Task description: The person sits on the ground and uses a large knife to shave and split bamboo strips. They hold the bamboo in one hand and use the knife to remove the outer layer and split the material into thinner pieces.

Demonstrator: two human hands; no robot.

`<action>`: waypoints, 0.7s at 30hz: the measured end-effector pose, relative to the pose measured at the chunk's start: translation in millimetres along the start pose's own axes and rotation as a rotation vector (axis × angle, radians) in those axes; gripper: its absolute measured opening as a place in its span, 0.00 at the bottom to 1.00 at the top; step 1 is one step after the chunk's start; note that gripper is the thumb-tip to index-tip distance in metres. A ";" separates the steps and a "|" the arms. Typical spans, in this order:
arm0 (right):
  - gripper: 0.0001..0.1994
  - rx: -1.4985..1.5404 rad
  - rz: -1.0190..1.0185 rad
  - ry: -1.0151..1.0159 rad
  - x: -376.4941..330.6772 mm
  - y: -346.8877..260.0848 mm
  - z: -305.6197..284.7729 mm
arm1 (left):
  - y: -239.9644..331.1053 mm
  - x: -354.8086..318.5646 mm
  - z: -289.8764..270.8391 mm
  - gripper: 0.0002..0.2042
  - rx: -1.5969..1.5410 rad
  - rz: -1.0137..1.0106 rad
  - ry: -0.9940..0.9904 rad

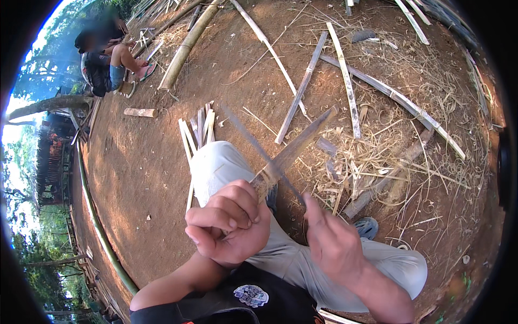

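Note:
My left hand [232,221] is closed in a fist in front of my chest. From it a brownish bamboo strip [303,141], smeared by motion, slants up to the right. Pale frayed fibres show close to my knuckles. My right hand [335,237] grips a knife, its handle hidden in the fingers. The long, thin, dark blade [259,150] points up and to the left, crossing the strip just beyond my left hand. Whether blade and strip touch, I cannot tell. Both hands are above my legs in light trousers [218,167].
Curly shavings [421,156] and split bamboo lengths [348,81] litter the ground ahead and right. Cut slats [202,127] lie beyond my left knee. A thick bamboo pole [189,46] and a short log [140,112] lie farther left. People sit at far left, near a hut [54,162].

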State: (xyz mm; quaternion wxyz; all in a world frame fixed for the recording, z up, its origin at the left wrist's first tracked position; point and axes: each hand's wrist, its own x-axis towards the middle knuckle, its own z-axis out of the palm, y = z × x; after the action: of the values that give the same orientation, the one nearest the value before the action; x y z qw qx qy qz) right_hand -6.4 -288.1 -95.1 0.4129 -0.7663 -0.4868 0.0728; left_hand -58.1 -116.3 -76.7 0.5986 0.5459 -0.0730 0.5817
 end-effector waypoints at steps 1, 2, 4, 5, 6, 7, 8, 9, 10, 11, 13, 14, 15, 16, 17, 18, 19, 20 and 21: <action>0.31 0.021 -0.044 0.026 0.7 0.4 3.5 | 0.4 -0.7 -2.0 0.24 -0.012 -0.008 -0.010; 0.31 0.018 -0.057 0.050 2.4 3.6 5.7 | 1.5 -1.0 -4.6 0.24 0.004 -0.022 0.008; 0.31 0.020 -0.078 0.081 6.1 6.8 10.0 | 1.0 0.0 -9.6 0.24 -0.003 -0.051 0.041; 0.31 0.044 -0.070 0.061 7.1 6.4 11.5 | 0.8 0.0 -11.3 0.24 0.001 -0.048 0.027; 0.30 0.074 -0.055 0.042 9.2 6.1 12.2 | -0.4 1.1 -12.5 0.24 0.005 -0.067 0.047; 0.30 0.078 -0.022 0.012 10.1 4.3 13.2 | -1.2 1.8 -13.5 0.24 -0.030 -0.065 0.060; 0.30 -0.004 0.049 0.007 12.0 3.2 13.5 | -4.1 3.2 -13.9 0.23 -0.023 -0.045 0.080; 0.30 0.015 -0.059 0.030 12.5 1.1 14.7 | -5.6 3.8 -14.5 0.23 -0.001 -0.041 0.110; 0.30 0.015 -0.123 0.070 13.2 -0.8 15.1 | -8.1 5.0 -14.5 0.23 -0.014 -0.020 0.122; 0.30 0.031 -0.258 0.101 13.7 -2.5 16.3 | -9.2 5.6 -14.3 0.22 0.002 -0.029 0.158; 0.30 0.042 -0.124 0.052 14.7 -4.3 16.5 | -11.3 7.2 -12.9 0.23 0.053 -0.028 0.248; 0.30 0.043 -0.096 0.039 14.1 -4.8 16.4 | -11.7 7.6 -12.2 0.23 0.067 -0.037 0.288; 0.30 0.027 0.001 0.013 15.3 -4.2 17.3 | -13.7 8.2 -11.4 0.23 0.040 -0.019 0.301; 0.30 0.012 -0.060 0.025 14.6 -4.1 17.4 | -13.5 8.8 -11.3 0.23 0.050 -0.027 0.312; 0.30 0.004 -0.118 0.030 15.0 -4.0 18.3 | -15.2 9.3 -10.7 0.23 0.037 -0.019 0.305; 0.31 0.013 -0.161 0.044 14.6 -3.5 18.4 | -14.8 9.5 -10.4 0.23 0.023 -0.020 0.318; 0.31 0.007 -0.208 0.049 14.2 -4.7 19.0 | -15.3 9.9 -9.7 0.22 -0.009 -0.022 0.326; 0.31 0.027 -0.049 -0.014 15.3 -3.7 18.8 | -15.7 10.8 -9.4 0.22 0.081 -0.045 0.376; 0.31 0.047 -0.103 0.003 14.9 -5.1 19.4 | -16.0 11.5 -9.0 0.22 0.137 -0.056 0.418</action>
State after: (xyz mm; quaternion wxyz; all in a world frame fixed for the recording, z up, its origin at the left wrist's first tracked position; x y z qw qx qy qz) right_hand -12.2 -264.3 -99.8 0.4349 -0.7304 -0.5230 0.0617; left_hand -47.0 -98.2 -81.0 0.5781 0.4546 0.1075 0.6690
